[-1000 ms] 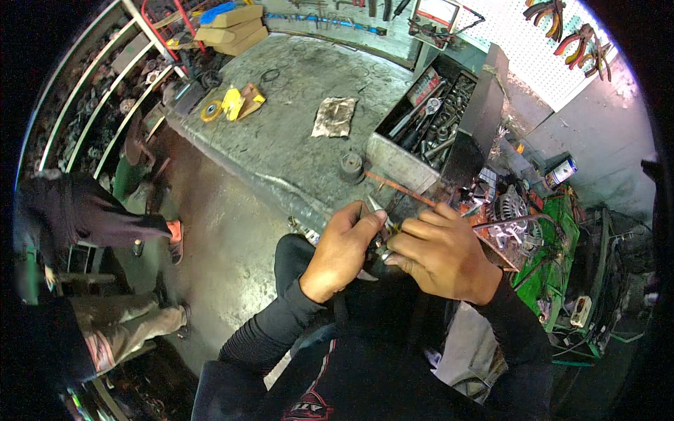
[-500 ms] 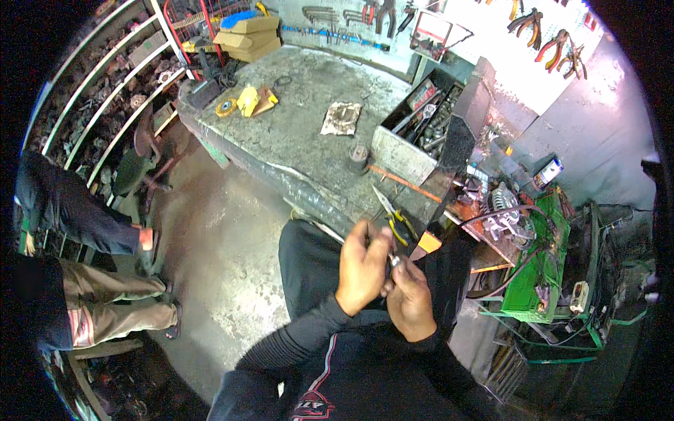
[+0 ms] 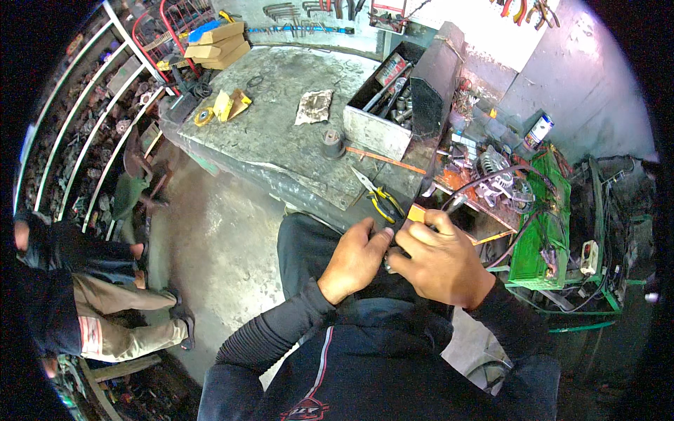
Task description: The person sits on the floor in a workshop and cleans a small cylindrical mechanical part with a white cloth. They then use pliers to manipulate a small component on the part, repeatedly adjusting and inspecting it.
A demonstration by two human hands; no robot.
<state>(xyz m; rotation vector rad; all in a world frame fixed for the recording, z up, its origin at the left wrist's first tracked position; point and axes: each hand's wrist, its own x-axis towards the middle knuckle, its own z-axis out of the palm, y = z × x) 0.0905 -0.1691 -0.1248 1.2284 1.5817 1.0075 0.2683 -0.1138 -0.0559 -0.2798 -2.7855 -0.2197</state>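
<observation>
My left hand (image 3: pixel 354 261) and my right hand (image 3: pixel 439 263) meet over my lap, just in front of the workbench edge. Both close on a small metal part (image 3: pixel 387 265), which shows only as a shiny bit between the fingertips; the rest is hidden by my fingers. Yellow-handled pliers (image 3: pixel 375 194) lie on the grey workbench (image 3: pixel 281 140) a little beyond my left hand, apart from it. An orange strip (image 3: pixel 385 161) lies on the bench just past the pliers.
An open metal toolbox (image 3: pixel 382 112) full of sockets stands at the back of the bench, with a dirty rag (image 3: pixel 314 107), a round black part (image 3: pixel 331 144) and a yellow tape roll (image 3: pixel 204 116). A green machine (image 3: pixel 537 231) with cables sits right. Another person (image 3: pixel 77 295) stands left.
One second ago my left hand held the pliers near the part; they now lie on the bench. My hands dropped toward my lap, and my right hand has since spread over the part.
</observation>
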